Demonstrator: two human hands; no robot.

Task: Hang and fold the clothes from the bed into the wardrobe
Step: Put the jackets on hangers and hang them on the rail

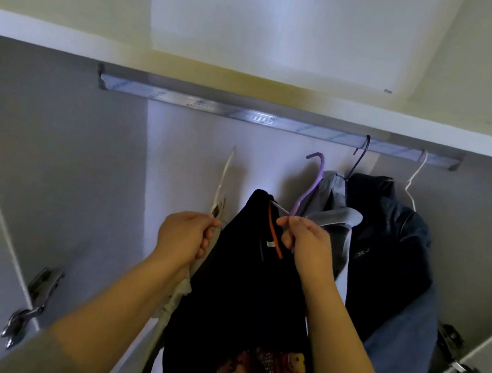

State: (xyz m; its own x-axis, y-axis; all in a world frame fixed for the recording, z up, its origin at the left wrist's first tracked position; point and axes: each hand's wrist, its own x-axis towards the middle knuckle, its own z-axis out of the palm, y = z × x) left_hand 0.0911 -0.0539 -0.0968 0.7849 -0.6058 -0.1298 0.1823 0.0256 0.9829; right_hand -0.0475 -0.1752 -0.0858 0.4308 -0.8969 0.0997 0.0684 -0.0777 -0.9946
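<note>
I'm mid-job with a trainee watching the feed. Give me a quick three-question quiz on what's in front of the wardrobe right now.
1. True or false: the purple hanger in the right hand is already hooked on the rail.
2. How many hangers are hooked on the rail? A) none B) two C) four
3. Fill in: the left hand has its grip on a ____ hanger.

Key
1. False: its hook is below the rail, carrying the black garment.
2. B: a dark hanger and a white wire hanger, both at the rail's right end.
3. White (pale).
</note>
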